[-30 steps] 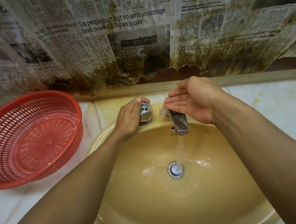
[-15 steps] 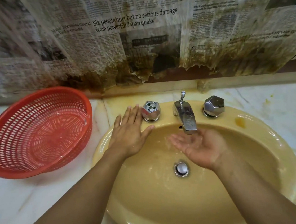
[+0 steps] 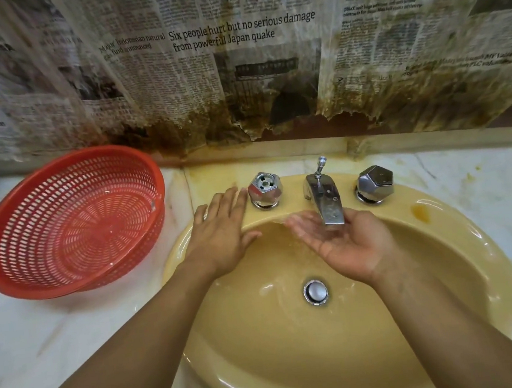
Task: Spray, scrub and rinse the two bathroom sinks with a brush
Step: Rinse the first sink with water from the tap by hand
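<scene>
A yellow oval sink [image 3: 460, 255] fills the lower middle of the head view, wet inside, with a chrome drain plug [image 3: 315, 292] at its bottom. On its back rim stand a chrome spout [image 3: 325, 201], a left tap knob [image 3: 264, 190] and a right tap knob [image 3: 375, 184]. My left hand [image 3: 221, 231] rests flat on the sink's left rim, fingers straight, fingertips just left of the left knob. My right hand [image 3: 343, 241] is held palm up and cupped right under the spout's mouth. No brush or spray bottle is in view.
A red slotted plastic basket [image 3: 69, 221] lies tilted on the marble counter [image 3: 27, 334] left of the sink. Stained, torn newspaper [image 3: 236, 70] covers the wall behind. An orange stain [image 3: 420, 212] marks the sink's right rim.
My left hand let go of the left knob and now lies flat on the rim. My right hand came down from the top of the spout and turned palm up beneath it.
</scene>
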Motion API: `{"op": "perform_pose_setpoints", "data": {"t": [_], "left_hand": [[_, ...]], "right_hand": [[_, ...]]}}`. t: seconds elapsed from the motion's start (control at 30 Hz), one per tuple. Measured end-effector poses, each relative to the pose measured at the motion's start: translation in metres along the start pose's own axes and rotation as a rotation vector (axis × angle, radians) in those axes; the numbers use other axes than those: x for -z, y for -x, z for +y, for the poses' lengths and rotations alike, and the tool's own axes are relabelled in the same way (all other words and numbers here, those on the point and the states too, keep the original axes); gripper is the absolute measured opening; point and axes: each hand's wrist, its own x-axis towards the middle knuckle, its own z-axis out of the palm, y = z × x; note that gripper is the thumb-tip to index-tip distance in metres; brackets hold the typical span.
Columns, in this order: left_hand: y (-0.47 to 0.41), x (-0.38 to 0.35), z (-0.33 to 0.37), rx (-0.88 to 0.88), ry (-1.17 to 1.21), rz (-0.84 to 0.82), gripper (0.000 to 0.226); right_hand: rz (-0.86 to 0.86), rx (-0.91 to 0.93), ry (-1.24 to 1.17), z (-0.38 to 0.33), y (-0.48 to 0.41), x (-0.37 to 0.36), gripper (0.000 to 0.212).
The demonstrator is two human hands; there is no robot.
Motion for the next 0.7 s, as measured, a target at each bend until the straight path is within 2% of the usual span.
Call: {"op": "perform_pose_setpoints", "data": {"t": [0.1, 0.3, 0.5, 0.7], "left_hand": [[-0.009, 0.004, -0.002, -0.006, -0.002, -0.032, 0.093], [-0.018, 0.011, -0.001, -0.014, -0.033, -0.024, 0.097], [0.018, 0.008, -0.009, 0.061, 0.037, -0.011, 0.093], [0.074, 0.007, -0.013, 0.238, 0.040, 0.011, 0.078]], "right_hand": [[-0.011, -0.007, 0.027, 0.001, 0.002, -0.005, 0.045], [0.113, -0.023, -0.095, 0.010, -0.002, 0.019, 0.053], [-0.055, -0.030, -0.143, 0.016, 0.006, -0.009, 0.048], [0.153, 0.021, -0.143, 0.027, -0.003, 0.022, 0.048]]}}
